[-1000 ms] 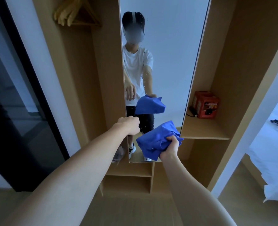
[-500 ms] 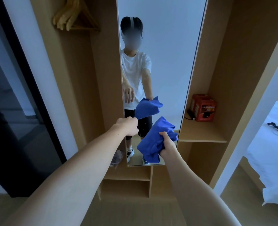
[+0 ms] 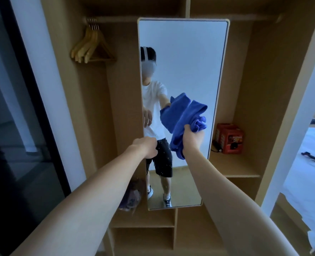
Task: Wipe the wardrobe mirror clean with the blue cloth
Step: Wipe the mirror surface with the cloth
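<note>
A tall wardrobe mirror (image 3: 193, 58) with a thin pale frame stands in the middle of a wooden wardrobe. My right hand (image 3: 192, 140) grips a bunched blue cloth (image 3: 185, 119) and holds it up against the glass at mid height. The cloth's reflection merges with it on the left. My left hand (image 3: 146, 147) is closed around the mirror's left edge, lower down. Small specks show on the glass below the cloth, over the reflected dark shorts.
Wooden hangers (image 3: 90, 46) hang on the rail at upper left. A red box (image 3: 228, 138) sits on the right shelf (image 3: 232, 169). A crumpled bag (image 3: 131, 195) lies low left of the mirror. A dark glass panel (image 3: 14, 126) is left, a white bed (image 3: 308, 172) right.
My right hand has lifted the blue cloth from near the mirror's lower part up to mid height. The view has tilted up, showing the mirror's top. My left hand stays on the edge.
</note>
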